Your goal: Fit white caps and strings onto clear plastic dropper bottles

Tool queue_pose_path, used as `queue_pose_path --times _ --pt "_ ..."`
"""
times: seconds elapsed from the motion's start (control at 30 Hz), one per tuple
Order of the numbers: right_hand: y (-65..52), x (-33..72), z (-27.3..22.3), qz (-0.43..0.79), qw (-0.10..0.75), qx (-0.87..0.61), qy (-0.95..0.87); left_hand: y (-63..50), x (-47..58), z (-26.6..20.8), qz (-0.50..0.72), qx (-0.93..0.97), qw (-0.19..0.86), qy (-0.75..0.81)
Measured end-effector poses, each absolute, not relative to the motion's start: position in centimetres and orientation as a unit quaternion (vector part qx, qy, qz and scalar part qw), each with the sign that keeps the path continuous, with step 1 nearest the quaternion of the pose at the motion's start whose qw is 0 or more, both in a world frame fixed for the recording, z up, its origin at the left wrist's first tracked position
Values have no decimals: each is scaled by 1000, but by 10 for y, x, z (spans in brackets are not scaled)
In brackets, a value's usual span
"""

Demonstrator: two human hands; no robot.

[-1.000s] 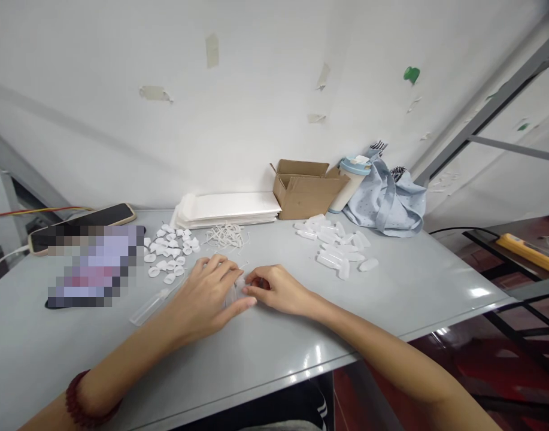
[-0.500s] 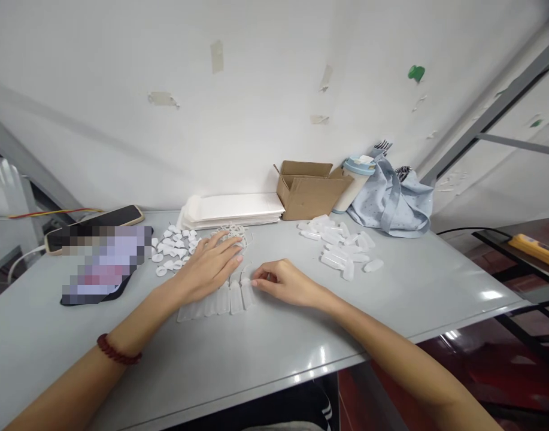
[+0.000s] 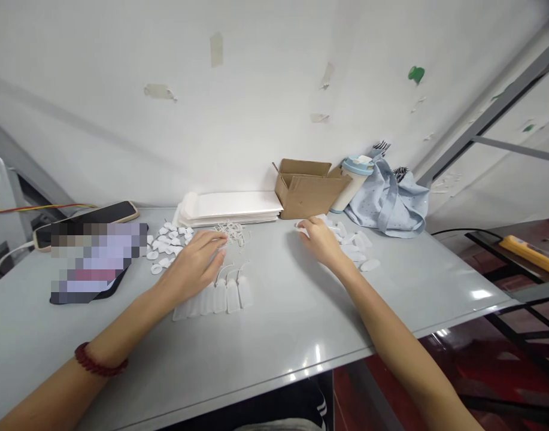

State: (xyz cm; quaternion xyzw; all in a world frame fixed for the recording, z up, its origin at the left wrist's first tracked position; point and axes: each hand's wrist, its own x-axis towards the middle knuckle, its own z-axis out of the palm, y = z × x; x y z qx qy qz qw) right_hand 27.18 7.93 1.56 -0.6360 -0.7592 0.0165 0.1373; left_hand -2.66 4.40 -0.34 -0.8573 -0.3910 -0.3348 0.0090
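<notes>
My left hand (image 3: 194, 261) lies over the table with its fingers stretched out and the thumb apart. Its fingertips reach the near edge of a small heap of thin white string loops (image 3: 234, 233). Below it lies a row of several translucent plastic tags (image 3: 232, 297), flat side by side, with loops at their tops; the hand partly covers the left ones. My right hand (image 3: 322, 242) is at the left side of a pile of loose translucent plastic pieces (image 3: 357, 242). Its thumb and forefinger are closed around one translucent piece (image 3: 299, 227), partly hidden by the fingers.
Small white parts (image 3: 166, 242) lie left of the loops. Two phones (image 3: 117, 214) rest at the left. Along the wall stand stacked white sheets or envelopes (image 3: 233, 206), an open cardboard box (image 3: 312, 194), a lidded cup (image 3: 352, 182) and a light blue cloth bag (image 3: 386, 200).
My right hand has moved from the right end of the tag row, away and rightward to the loose pieces. My left hand has drawn back slightly to the left, uncovering more loops.
</notes>
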Motion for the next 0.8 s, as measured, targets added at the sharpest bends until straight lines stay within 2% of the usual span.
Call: queue_pose_path --times 0.13,0.27,0.37,0.47,0.57,0.67,0.8 --pt "88 285 13 -22 64 -664 -745 38 -28 2 -432 -806 62 -399" --pt "89 286 10 -12 46 -656 -753 30 -25 12 -485 -756 28 -438" --pt "87 283 10 -12 30 -647 -762 23 -22 20 -514 -689 -101 -500" --pt "84 278 12 -14 17 -642 -767 19 -20 27 -526 -564 -306 -557" --pt "78 267 13 -19 16 -633 -774 18 -19 31 -531 -457 -468 -538" --pt "67 251 10 -8 67 -580 -811 17 -16 32 -517 -401 -552 -516" --pt "45 229 3 80 255 -391 -881 14 -9 29 -468 -395 -606 -508"
